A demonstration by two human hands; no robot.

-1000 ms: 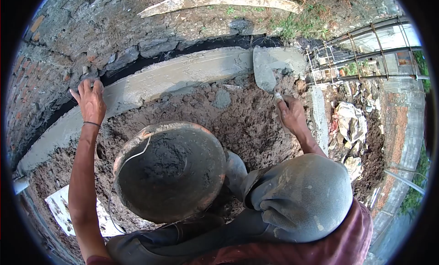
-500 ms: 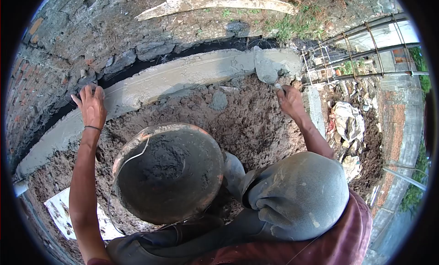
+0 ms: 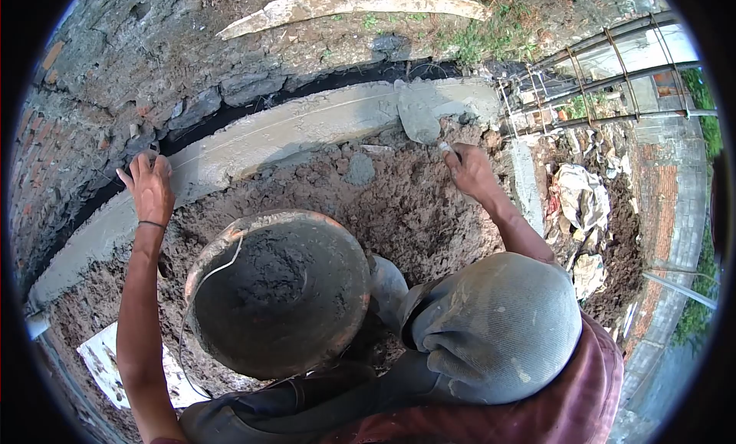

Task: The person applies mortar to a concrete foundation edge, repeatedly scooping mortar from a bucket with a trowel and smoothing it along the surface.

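My right hand is closed round the handle of a trowel, whose mortar-coated blade lies flat on the top of a low wall near its right end. My left hand rests at the wall's far edge on the left, fingers bent and apart, with nothing visible in them. A thin string runs along the wall's top from near this hand. Between my arms stands a round bucket with wet grey mortar inside and a wire handle at its left rim.
Steel reinforcing bars stick out beyond the wall's right end. Crumpled sacks lie at the right. A dark gap separates the wall from rough stonework. Loose soil surrounds the bucket, and a long board lies beyond.
The trowel blade has slid slightly left along the wall top, with my right hand moving along. My left hand stays at the wall's edge. The view has shifted a little.
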